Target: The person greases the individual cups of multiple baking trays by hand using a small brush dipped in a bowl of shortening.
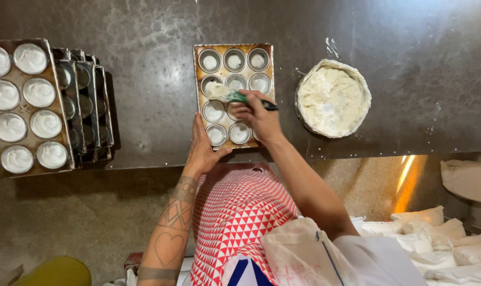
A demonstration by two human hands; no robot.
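The muffin tray (234, 47) lies flat on the dark worktop (145, 95), close to its near edge, with its twelve cups lightly coated in white. It looks like a rigid sheet-metal part, light when empty, and likely greasy on top, so a hold on the raised rim should be safer than one across the cups. The left hand (202, 145) lies with its fingers spread against the near left corner, bracing the tray rather than closing on it. To the right, well apart, stands a round bowl (333, 98) of soft white paste that would probably smear on contact. To the left, a filled tray (26, 106) rests beside a stack of empty trays (89, 106); bare worktop lies between these and the muffin tray. The right hand (259, 116) pinches a brush (232, 95), its fingers pressed together around the dark handle, with the loaded bristles over a left-column cup.
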